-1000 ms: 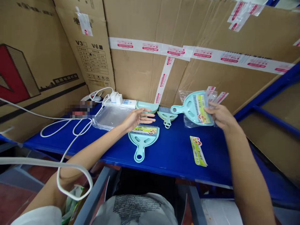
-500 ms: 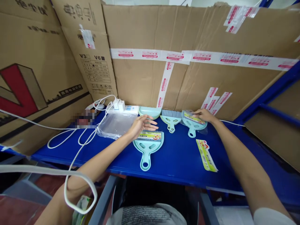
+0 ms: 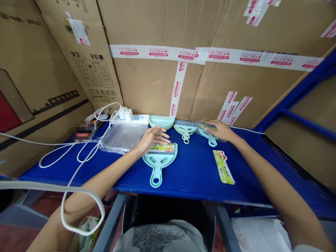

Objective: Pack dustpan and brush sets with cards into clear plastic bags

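My left hand (image 3: 154,137), fingers apart, hovers at the upper edge of a light green dustpan-and-brush set (image 3: 159,161) with a yellow-green label across its bristles. At the back right, my right hand (image 3: 217,129) rests over a bagged dustpan set (image 3: 209,138), covering most of its label; its fingers lie flat on the plastic. Between the hands, against the cardboard, are a stack of dustpans (image 3: 161,121) and another set with grey bristles (image 3: 185,129). A loose stack of label cards (image 3: 223,167) lies in front of my right hand.
Clear plastic bags (image 3: 122,137) lie left of my left hand, beside white plugs (image 3: 125,114) and looping white cables (image 3: 75,171). Cardboard walls (image 3: 147,87) stand behind the blue table (image 3: 189,178). A blue metal frame (image 3: 299,94) rises at the right.
The view has shifted, moving the table items left and slightly up. My right hand has spread further over the bagged set, hiding its label more. My left hand stays by the front set.
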A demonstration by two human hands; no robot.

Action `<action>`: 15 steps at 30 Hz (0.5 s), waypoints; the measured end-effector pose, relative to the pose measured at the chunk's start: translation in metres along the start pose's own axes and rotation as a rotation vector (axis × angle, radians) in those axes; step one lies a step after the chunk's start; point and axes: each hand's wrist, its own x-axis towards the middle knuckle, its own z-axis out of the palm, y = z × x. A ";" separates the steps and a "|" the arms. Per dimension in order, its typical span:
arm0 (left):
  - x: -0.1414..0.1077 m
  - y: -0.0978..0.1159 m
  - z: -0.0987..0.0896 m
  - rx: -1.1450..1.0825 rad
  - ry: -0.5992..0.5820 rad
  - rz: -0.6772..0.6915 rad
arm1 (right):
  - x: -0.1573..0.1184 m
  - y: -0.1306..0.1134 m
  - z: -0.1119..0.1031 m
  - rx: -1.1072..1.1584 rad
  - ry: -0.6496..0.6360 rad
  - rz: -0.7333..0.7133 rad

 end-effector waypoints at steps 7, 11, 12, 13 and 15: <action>-0.001 0.000 0.002 0.019 -0.023 0.042 | -0.065 -0.051 -0.015 -0.389 -0.140 0.015; 0.000 0.001 0.002 -0.006 -0.006 0.040 | -0.073 -0.038 -0.004 -0.376 -0.130 0.103; 0.000 0.001 0.002 -0.011 -0.002 0.041 | -0.072 -0.035 -0.002 -0.349 -0.124 0.085; 0.000 0.001 0.002 -0.015 0.001 0.041 | -0.071 -0.033 0.000 -0.323 -0.117 0.064; 0.001 0.001 0.001 -0.018 0.003 0.042 | -0.069 -0.033 0.002 -0.293 -0.115 0.041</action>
